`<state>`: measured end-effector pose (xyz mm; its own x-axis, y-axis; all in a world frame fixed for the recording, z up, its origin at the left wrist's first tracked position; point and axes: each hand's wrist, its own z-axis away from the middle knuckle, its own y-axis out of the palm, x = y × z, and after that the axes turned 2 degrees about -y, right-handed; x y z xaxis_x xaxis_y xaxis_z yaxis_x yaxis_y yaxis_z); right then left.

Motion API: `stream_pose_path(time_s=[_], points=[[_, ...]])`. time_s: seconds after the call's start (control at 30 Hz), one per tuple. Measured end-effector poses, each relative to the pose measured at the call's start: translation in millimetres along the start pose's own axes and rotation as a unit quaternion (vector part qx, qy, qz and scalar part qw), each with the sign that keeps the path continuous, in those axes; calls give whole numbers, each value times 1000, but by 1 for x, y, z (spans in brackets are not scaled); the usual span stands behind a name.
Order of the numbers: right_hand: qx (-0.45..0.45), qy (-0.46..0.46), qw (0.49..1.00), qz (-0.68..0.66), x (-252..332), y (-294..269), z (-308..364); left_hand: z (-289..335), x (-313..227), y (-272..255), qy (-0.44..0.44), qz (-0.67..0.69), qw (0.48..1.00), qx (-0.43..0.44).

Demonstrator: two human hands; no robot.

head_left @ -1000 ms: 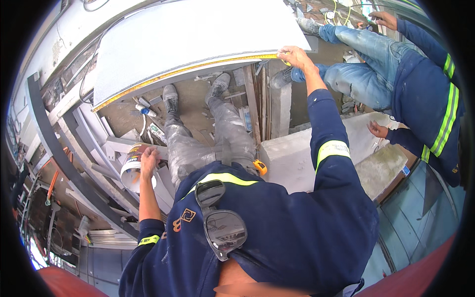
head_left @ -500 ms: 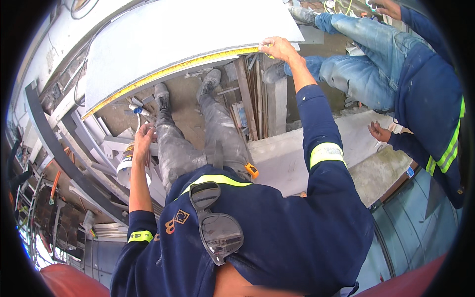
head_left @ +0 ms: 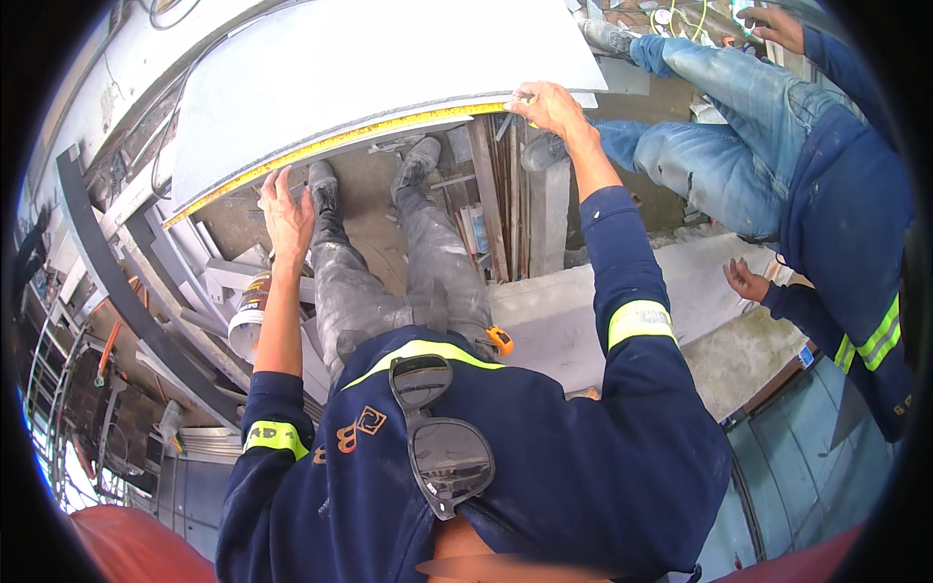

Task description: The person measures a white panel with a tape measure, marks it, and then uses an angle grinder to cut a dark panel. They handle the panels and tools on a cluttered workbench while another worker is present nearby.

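Risen from the labelled white can [head_left: 251, 316], left hand [head_left: 288, 209] spreads open under the yellow tape [head_left: 330, 146] (right hand [head_left: 551, 105] pinches it).

The right hand [head_left: 549, 105] is pressing a yellow tape measure [head_left: 340, 146] along the near edge of a large grey panel [head_left: 389, 58], fingers curled over that edge. The left hand [head_left: 285, 209] is lying open just below the tape, fingertips touching the panel edge. 2 grey-trousered legs [head_left: 389, 282] are standing on the floor [head_left: 374, 209] beneath. A white can [head_left: 251, 316] is sitting beside the left forearm. Another person in blue jeans [head_left: 719, 146] is standing at the right.
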<state>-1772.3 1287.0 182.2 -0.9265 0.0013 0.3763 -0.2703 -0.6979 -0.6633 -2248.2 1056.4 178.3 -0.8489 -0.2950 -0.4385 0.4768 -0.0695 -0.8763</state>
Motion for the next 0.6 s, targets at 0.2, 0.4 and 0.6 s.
stream_pose_path(time_s=[0.2,0.4,0.6], points=[[5,-3,1000,11,0,0,2,-70,1,2,48,-89,995,11],[21,-4,999,45,6,-3,3,-99,5,5,-27,-125,969,213],[69,-20,997,26,29,10,-2,-99,11,11,-11,-52,977,206]])
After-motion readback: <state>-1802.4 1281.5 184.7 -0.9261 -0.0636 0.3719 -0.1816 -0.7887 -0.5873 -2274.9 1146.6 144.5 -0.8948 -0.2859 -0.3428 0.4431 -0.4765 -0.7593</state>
